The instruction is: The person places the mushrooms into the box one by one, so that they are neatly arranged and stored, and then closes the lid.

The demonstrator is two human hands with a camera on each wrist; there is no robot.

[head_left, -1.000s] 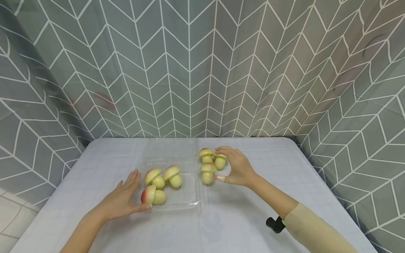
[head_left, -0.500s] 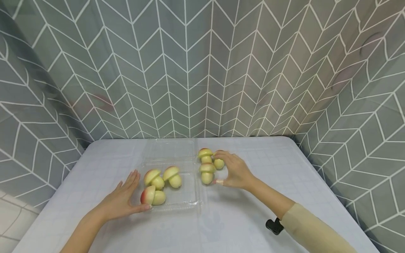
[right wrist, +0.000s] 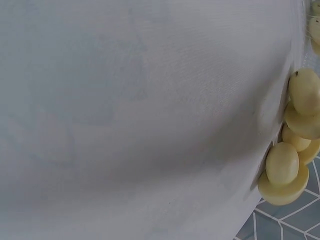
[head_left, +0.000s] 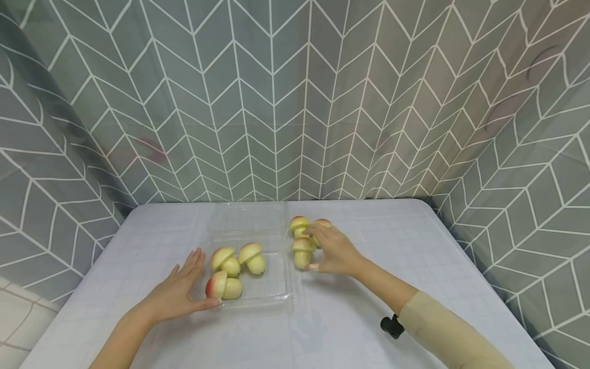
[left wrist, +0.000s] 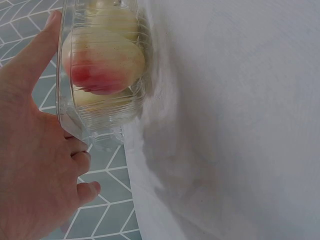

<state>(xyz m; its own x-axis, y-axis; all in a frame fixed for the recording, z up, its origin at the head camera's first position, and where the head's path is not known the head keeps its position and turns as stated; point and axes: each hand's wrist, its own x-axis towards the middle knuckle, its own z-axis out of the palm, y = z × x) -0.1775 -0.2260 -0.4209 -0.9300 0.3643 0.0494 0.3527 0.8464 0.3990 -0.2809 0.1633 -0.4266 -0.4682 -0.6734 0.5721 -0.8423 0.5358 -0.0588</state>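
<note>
Three yellow toy mushrooms with red-tinged caps, one of them the front mushroom [head_left: 224,285], lie in the left part of a clear plastic clamshell box [head_left: 272,287]. My left hand [head_left: 177,294] spreads along the box's left side, thumb at its front corner; the left wrist view shows the hand [left wrist: 37,165] beside the clear wall. Right of the box stand three more mushrooms in a cluster. My right hand [head_left: 336,251] arches around the nearest mushroom [head_left: 302,253], thumb beside its stem and fingertips behind its cap. It partly covers the rear right mushroom [head_left: 322,222].
The box's lid [head_left: 249,218] lies folded back toward the far edge. A white cloth [head_left: 369,220] covers the table, and a patterned grey curtain [head_left: 295,102] hangs behind and at both sides. A black device [head_left: 392,326] sits at my right wrist.
My right hand has moved left and slightly nearer, from the rear right mushroom to the nearest one, its thumb and fingers closer together. My left hand stays at the box.
</note>
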